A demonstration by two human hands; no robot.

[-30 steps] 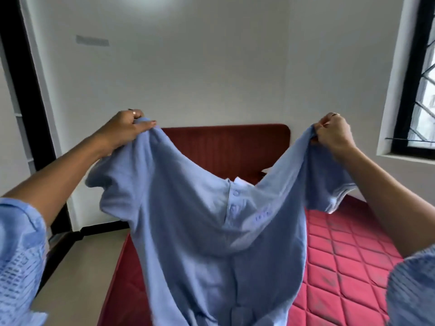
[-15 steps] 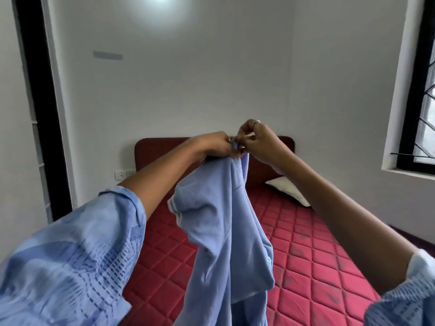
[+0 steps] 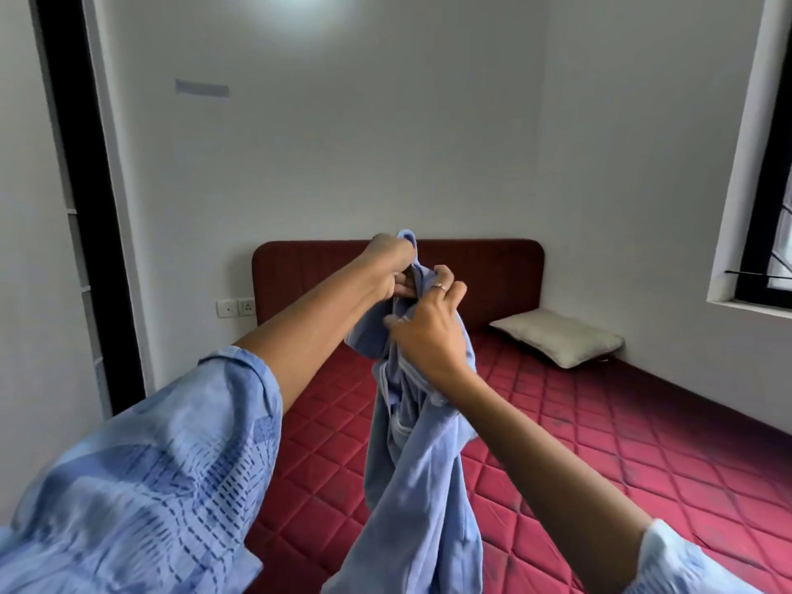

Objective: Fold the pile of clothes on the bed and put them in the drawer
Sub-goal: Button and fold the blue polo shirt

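She is holding the blue shirt up in the air over the red bed, both hands close together at its top. Her left hand is gripping the upper edge, fingers curled into the cloth. Her right hand is clutching a bunch just below. The rest is hanging down in folds. A pillow is lying by the headboard.
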